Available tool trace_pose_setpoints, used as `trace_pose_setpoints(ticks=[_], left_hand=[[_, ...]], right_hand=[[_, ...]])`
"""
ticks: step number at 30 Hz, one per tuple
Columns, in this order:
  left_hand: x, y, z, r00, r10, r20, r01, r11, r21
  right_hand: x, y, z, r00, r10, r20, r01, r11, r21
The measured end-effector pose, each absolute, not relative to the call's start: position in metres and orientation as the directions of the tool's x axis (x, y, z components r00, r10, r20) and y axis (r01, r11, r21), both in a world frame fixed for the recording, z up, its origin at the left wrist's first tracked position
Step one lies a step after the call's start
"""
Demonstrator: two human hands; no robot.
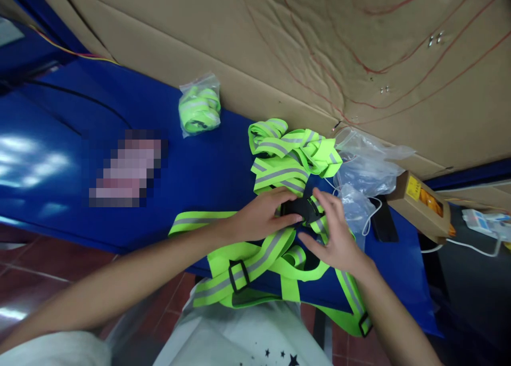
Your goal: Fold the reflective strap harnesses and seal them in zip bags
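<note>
A neon-green reflective strap harness (255,259) lies spread over the near edge of the blue table (191,174). My left hand (259,217) and my right hand (335,233) meet over its black buckle (299,209). Both hands are closed on the buckle and the straps around it, the left from the left side, the right from the right. A second bundle of green reflective straps (287,153) is heaped just behind my hands.
A sealed clear bag of folded green straps (199,109) sits at the back of the table. Empty clear plastic bags (367,169) lie to the right, beside a small cardboard box (423,203). A cardboard sheet (319,46) stands behind the table.
</note>
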State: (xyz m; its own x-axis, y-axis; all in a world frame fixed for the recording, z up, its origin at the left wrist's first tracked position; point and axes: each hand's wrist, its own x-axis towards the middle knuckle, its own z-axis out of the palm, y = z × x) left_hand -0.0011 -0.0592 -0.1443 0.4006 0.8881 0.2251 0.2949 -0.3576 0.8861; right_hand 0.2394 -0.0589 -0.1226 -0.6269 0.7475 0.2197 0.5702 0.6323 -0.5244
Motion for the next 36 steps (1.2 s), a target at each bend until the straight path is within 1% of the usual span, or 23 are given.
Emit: trace_pose_setpoints(ticks=[1, 3, 6, 8, 10, 12, 14, 16, 18, 19, 21, 23, 25, 27, 29, 30, 31, 33, 36], left_hand=[[-0.004, -0.059, -0.14, 0.415, 0.883, 0.219, 0.272, -0.35, 0.897], [-0.01, -0.058, -0.13, 0.465, 0.855, 0.231, 0.208, -0.359, 0.91], [-0.016, -0.058, -0.113, 0.554, 0.792, 0.256, 0.103, -0.37, 0.923], [-0.017, -0.057, -0.101, 0.596, 0.768, 0.235, 0.042, -0.322, 0.946], [-0.017, -0.055, -0.09, 0.629, 0.762, 0.154, -0.002, -0.197, 0.98], [-0.017, -0.052, -0.081, 0.663, 0.747, 0.049, -0.043, -0.027, 0.999], [-0.017, -0.047, -0.074, 0.683, 0.73, -0.035, -0.073, 0.116, 0.991], [-0.017, -0.043, -0.067, 0.669, 0.739, -0.086, -0.064, 0.173, 0.983], [-0.016, -0.04, -0.061, 0.647, 0.758, -0.086, -0.046, 0.151, 0.987], [-0.014, -0.039, -0.057, 0.645, 0.761, -0.062, -0.054, 0.127, 0.99], [-0.01, -0.038, -0.052, 0.66, 0.751, 0.001, -0.108, 0.093, 0.99], [-0.006, -0.037, -0.05, 0.636, 0.77, 0.047, -0.153, 0.067, 0.986], [-0.003, -0.035, -0.054, 0.509, 0.853, 0.112, -0.154, -0.038, 0.987], [-0.002, -0.034, -0.065, 0.357, 0.906, 0.229, -0.072, -0.218, 0.973], [-0.003, -0.034, -0.078, 0.31, 0.895, 0.32, 0.062, -0.355, 0.933], [-0.003, -0.034, -0.084, 0.32, 0.89, 0.324, 0.124, -0.378, 0.917], [-0.003, -0.036, -0.09, 0.334, 0.894, 0.299, 0.176, -0.371, 0.912], [0.0, -0.04, -0.097, 0.348, 0.911, 0.22, 0.226, -0.309, 0.924], [0.003, -0.045, -0.096, 0.385, 0.914, 0.129, 0.172, -0.208, 0.963]], right_hand=[[0.245, -0.056, -0.117, -0.633, 0.753, 0.18, 0.522, 0.587, -0.618], [0.255, -0.05, -0.106, -0.664, 0.74, 0.103, 0.448, 0.504, -0.738], [0.264, -0.043, -0.095, -0.766, 0.642, 0.014, 0.348, 0.433, -0.831], [0.265, -0.041, -0.09, -0.803, 0.596, -0.007, 0.287, 0.376, -0.881], [0.262, -0.04, -0.085, -0.802, 0.597, -0.013, 0.269, 0.342, -0.9], [0.256, -0.039, -0.076, -0.805, 0.593, -0.016, 0.277, 0.351, -0.895], [0.25, -0.038, -0.066, -0.827, 0.563, -0.006, 0.262, 0.374, -0.89], [0.243, -0.038, -0.055, -0.857, 0.516, -0.007, 0.242, 0.389, -0.889], [0.239, -0.04, -0.046, -0.869, 0.496, -0.01, 0.23, 0.386, -0.893], [0.237, -0.041, -0.043, -0.859, 0.512, -0.018, 0.232, 0.357, -0.905], [0.235, -0.043, -0.04, -0.822, 0.568, -0.045, 0.199, 0.212, -0.957], [0.232, -0.044, -0.04, -0.799, 0.593, -0.097, 0.105, -0.021, -0.994], [0.228, -0.042, -0.042, -0.776, 0.614, -0.146, -0.016, -0.251, -0.968], [0.221, -0.038, -0.046, -0.695, 0.694, -0.188, -0.139, -0.386, -0.912], [0.214, -0.034, -0.05, -0.566, 0.796, -0.214, -0.228, -0.401, -0.887], [0.212, -0.032, -0.053, -0.513, 0.831, -0.214, -0.24, -0.378, -0.894], [0.21, -0.031, -0.056, -0.476, 0.854, -0.21, -0.222, -0.348, -0.911], [0.208, -0.029, -0.061, -0.449, 0.873, -0.189, -0.131, -0.273, -0.953], [0.212, -0.03, -0.062, -0.456, 0.878, -0.145, 0.028, -0.149, -0.989]])
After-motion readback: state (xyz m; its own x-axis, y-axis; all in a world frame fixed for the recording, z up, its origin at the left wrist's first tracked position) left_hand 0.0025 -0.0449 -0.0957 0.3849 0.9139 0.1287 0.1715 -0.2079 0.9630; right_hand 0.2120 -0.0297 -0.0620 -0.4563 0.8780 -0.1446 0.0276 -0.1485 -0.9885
